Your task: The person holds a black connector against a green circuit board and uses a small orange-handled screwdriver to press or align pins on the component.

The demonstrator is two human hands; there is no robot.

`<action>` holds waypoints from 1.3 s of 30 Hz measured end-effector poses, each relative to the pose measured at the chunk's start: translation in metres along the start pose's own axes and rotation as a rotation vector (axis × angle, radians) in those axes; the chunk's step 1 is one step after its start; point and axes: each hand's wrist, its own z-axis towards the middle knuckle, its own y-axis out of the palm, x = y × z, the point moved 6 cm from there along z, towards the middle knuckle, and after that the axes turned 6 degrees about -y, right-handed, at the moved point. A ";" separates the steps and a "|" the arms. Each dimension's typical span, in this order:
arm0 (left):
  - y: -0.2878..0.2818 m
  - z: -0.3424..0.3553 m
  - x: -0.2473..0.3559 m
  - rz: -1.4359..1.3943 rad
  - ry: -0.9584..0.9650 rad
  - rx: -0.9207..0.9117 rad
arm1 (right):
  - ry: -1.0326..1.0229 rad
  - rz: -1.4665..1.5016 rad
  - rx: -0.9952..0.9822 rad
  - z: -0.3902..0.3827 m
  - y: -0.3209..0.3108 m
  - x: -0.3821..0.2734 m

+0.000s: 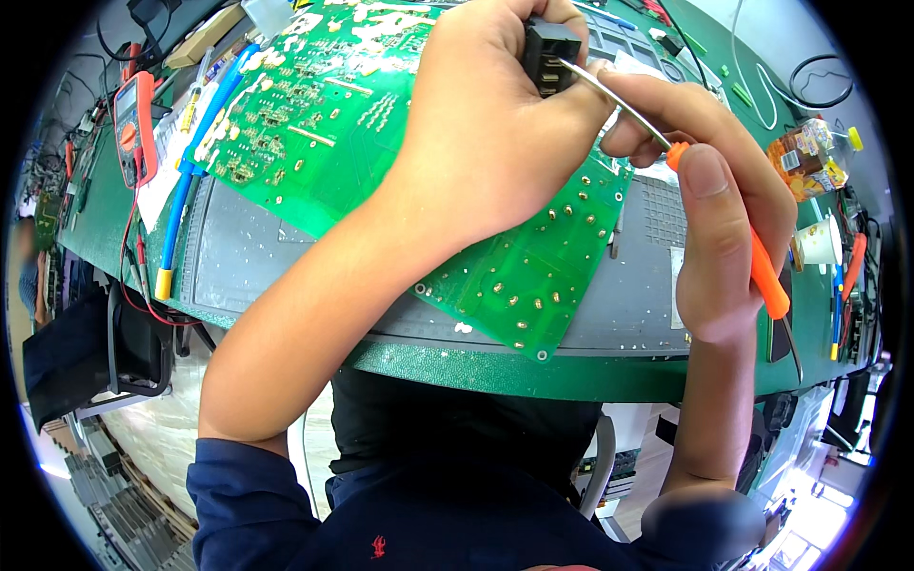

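Observation:
My left hand (500, 119) is closed round a black connector block (552, 55) with metal contacts in its slots, held above a large green circuit board (371, 133). In my right hand (719, 190) is a pick tool (767, 271) with an orange handle, its thin metal shaft slanting up and left. The shaft's tip meets the slotted face of the block. A second metal end sticks out below the handle. The board lies solder side up on a grey mat (248, 252), partly hidden under my left forearm.
At the left lie a red multimeter (136, 128) with probe leads and a blue tool with a yellow tip (176, 224). On the right stand a plastic bottle (809, 157) and a paper cup (821, 240), near orange-handled pliers (854, 262). The green table edge (428, 371) curves in front of me.

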 end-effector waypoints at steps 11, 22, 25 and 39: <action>-0.001 -0.001 0.000 -0.002 -0.005 -0.007 | 0.096 0.227 0.052 -0.003 0.004 0.009; 0.000 0.001 0.000 -0.008 -0.005 -0.011 | 0.098 0.248 -0.006 0.000 0.001 0.012; -0.002 0.000 0.000 -0.002 -0.011 -0.007 | 0.102 0.274 -0.013 0.001 0.003 0.013; 0.000 0.001 0.001 -0.011 -0.019 -0.021 | 0.143 0.316 -0.008 0.001 0.002 0.017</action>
